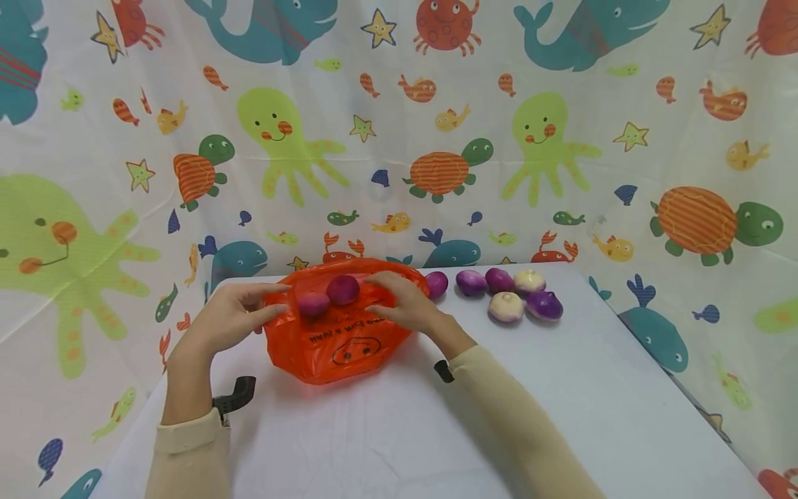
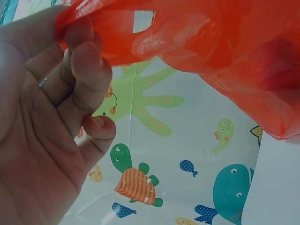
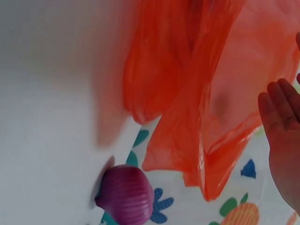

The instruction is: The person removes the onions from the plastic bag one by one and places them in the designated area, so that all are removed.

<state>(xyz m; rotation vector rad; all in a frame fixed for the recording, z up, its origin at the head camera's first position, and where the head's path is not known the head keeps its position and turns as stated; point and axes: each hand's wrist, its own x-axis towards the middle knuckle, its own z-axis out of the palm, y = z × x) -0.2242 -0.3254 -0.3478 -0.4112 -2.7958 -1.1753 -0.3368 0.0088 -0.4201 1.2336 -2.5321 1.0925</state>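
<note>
An orange plastic bag (image 1: pixel 337 339) sits on the white table (image 1: pixel 561 416) with two purple onions (image 1: pixel 343 289) inside its open mouth. My left hand (image 1: pixel 249 308) pinches the bag's left rim; in the left wrist view its curled fingers (image 2: pixel 79 61) clamp the orange film (image 2: pixel 211 42). My right hand (image 1: pixel 389 298) lies against the bag's right side. The right wrist view shows its fingers (image 3: pixel 281 136) fairly straight beside the hanging bag (image 3: pixel 187 84), with nothing in the palm. A purple onion (image 3: pixel 126 194) lies just right of the bag.
Several purple and white onions (image 1: pixel 506 307) lie in a loose row on the table right of the bag, the nearest (image 1: pixel 436 284) by my right hand. A sea-animal curtain (image 1: pixel 399 138) walls the back and both sides. Table edges run left and right.
</note>
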